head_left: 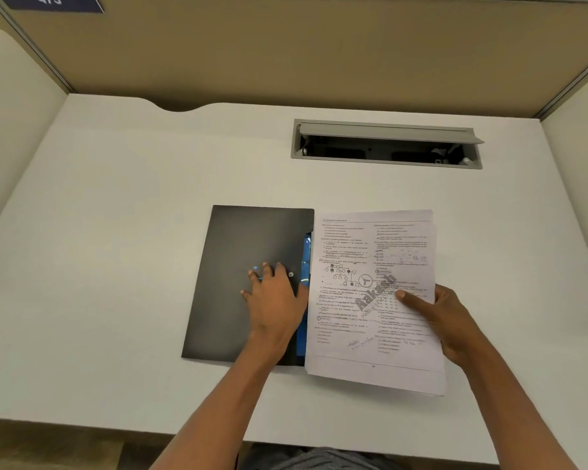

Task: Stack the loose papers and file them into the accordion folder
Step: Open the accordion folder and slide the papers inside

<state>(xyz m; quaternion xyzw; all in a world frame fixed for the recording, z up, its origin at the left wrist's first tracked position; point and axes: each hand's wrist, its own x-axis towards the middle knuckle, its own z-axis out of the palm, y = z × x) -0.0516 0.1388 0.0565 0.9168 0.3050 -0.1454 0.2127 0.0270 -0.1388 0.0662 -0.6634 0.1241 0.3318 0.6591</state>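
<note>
head view: the left hand [275,296] lies flat, open, on the black plastic accordion folder [238,286]. the right hand [450,320] grips the white printed paper stack [370,300]; filing seems underway, and next the stack's edge needs sliding into a pocket.

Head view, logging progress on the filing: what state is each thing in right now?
Folder: flat on the desk, black cover down, blue pockets showing along its right edge.
Papers: gathered in one stack, beside the folder, not yet filed.
Left hand: pressing flat on the folder cover.
Right hand: gripping the papers' right edge, thumb on top.
Cable tray: lid open.
</note>
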